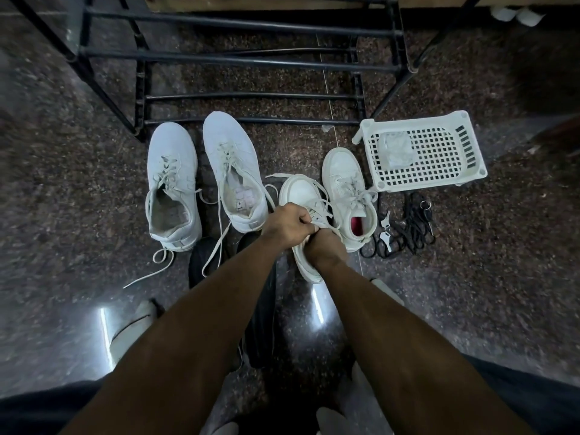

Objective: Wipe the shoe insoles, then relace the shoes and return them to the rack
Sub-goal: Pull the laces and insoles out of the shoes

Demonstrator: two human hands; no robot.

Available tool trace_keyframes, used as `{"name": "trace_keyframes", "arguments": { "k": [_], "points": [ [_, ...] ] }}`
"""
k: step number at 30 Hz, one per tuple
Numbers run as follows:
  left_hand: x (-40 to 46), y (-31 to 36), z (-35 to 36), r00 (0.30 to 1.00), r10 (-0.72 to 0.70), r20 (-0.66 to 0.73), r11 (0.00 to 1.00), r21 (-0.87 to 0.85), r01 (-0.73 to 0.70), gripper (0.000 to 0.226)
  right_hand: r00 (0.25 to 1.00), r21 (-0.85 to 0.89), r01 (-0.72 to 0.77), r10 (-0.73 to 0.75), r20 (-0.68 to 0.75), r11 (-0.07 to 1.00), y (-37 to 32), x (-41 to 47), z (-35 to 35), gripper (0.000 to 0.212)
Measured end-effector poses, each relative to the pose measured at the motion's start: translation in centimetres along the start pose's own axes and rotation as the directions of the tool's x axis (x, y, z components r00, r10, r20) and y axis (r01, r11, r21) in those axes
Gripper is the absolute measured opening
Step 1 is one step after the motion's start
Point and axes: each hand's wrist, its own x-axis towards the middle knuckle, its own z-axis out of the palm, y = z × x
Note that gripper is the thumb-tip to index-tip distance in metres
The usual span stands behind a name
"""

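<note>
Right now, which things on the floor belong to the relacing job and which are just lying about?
Job: the small shoe both hands grip, left hand, right hand; its partner shoe; two larger sneakers; rack.

Lying about: white basket; black cords and keys.

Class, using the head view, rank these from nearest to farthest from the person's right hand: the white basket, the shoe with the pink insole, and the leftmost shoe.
Measured from the right hand:
1. Shoe with the pink insole, just to its right.
2. White basket, farther right, up by the rack.
3. Leftmost shoe, far across on the left.
</note>
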Motion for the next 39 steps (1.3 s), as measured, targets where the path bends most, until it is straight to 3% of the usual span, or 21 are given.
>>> {"name": "trace_keyframes", "arguments": {
  "k": [9,16,19,22,27,35,39],
  "points": [
    [-0.4,-0.8,0.9,0.998,0.062,-0.016,0.996,-0.060,-0.062,0.008,0.991,-0.047,-0.040,0.034,-0.133,0.998,0.0,-0.3,0.3,0.027],
    [-0.5,-1.0,1.4,0.998,0.037,-0.044,0.995,-0.089,-0.041,0.009,0.905,-0.186,0.261,-0.307,-0.294,0.947,1.8,-2.5,1.2,0.024],
    [-0.5,-1.1,1.2,0.998,0.022,-0.059,0.991,-0.130,-0.029,0.014,0.896,-0.299,0.301,-0.376,-0.236,0.905,1.6,-2.2,0.3,0.023],
    [-0.4,-1.2,1.4,0.998,0.026,-0.057,0.992,-0.118,-0.033,0.016,0.923,-0.244,0.301,-0.346,-0.168,0.922,1.7,-1.8,-0.8,0.025],
    [-0.5,-1.3,1.5,0.998,0.036,-0.055,0.992,-0.116,-0.043,0.015,0.952,-0.096,0.236,-0.250,-0.177,0.967,1.4,-2.3,-1.4,0.026],
    [-0.1,-1.0,1.3,1.000,-0.015,-0.026,0.993,-0.118,0.012,0.011,0.986,-0.067,0.166,-0.167,-0.004,0.984,0.7,-1.5,-1.4,0.041],
    [-0.2,-1.2,1.5,0.999,-0.009,-0.035,0.991,-0.137,0.004,0.014,0.969,-0.020,0.226,-0.227,-0.101,0.974,2.0,-1.7,-1.6,0.025]
  ]
}}
